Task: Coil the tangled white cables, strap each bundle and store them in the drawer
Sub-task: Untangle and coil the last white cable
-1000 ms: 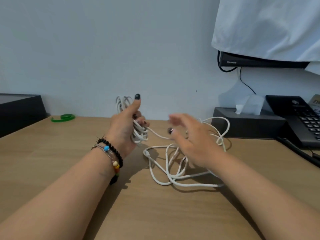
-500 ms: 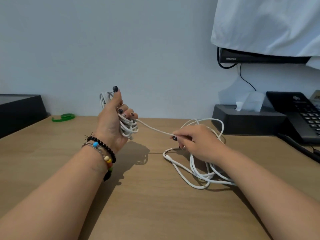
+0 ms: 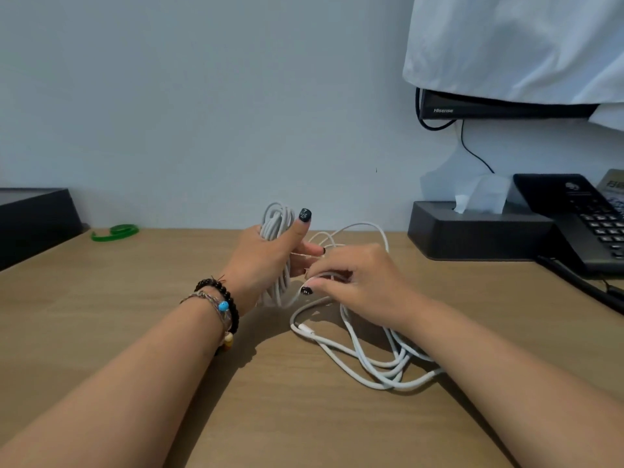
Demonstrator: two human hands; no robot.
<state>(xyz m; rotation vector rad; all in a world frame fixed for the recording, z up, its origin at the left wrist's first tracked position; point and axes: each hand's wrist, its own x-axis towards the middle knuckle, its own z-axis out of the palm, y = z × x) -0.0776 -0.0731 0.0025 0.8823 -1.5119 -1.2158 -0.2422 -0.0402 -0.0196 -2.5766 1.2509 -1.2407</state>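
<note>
Nearest the camera, the pale wooden desk top [image 3: 101, 332] served as the landmark for everything else. On the desk, just in front of the right wrist, lay the loose tangle of thin white rubber-sheathed cable [image 3: 378, 363], several slack loops crossing one another, with one end connector showing at the near left of the heap. Above those loops the right hand [image 3: 364, 285] was curled, its thumb and fingers pinching a strand of that cable just beside the other hand. The left hand [image 3: 266, 261], wearing beaded bracelets at the wrist, was raised off the desk and gripped the half-wound white coil [image 3: 275, 224], thumb pressed along the turns while the loops stood up above the fist and hung below it. The two hands were close together, nearly touching. The cable looked light, soft and limp, likely to spring out of its turns and to snag where loops crossed; the sensible hold was probably a firm thumb clamp across all the turns, with the feeding hand sliding along the free strand rather than tugging it. Farther back on the desk, to the left, lay a green plastic strap [image 3: 114, 232]; to the right sat a dark tissue box [image 3: 472, 231] and a black desk telephone [image 3: 580, 221]. No drawer was in view.
</note>
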